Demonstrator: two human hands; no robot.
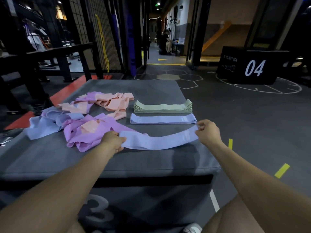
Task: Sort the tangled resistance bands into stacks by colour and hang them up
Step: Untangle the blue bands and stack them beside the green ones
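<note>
Dim interior lit by overhead spots; soft shadows are cast on the tabletop point(151, 158); edges are bowed by wide-angle distortion.

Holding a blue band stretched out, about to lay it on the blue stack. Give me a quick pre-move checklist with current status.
1. Left hand grips one end of the held blue band: ok.
2. Right hand pinches the other end: ok.
3. Band free of the tangled pile: cannot tell; its left end lies against the pink bands.
4. Band flat, untwisted: ok.
5. Blue stack neat and uncovered: ok.
6. Green stack kept separate: ok.
</note>
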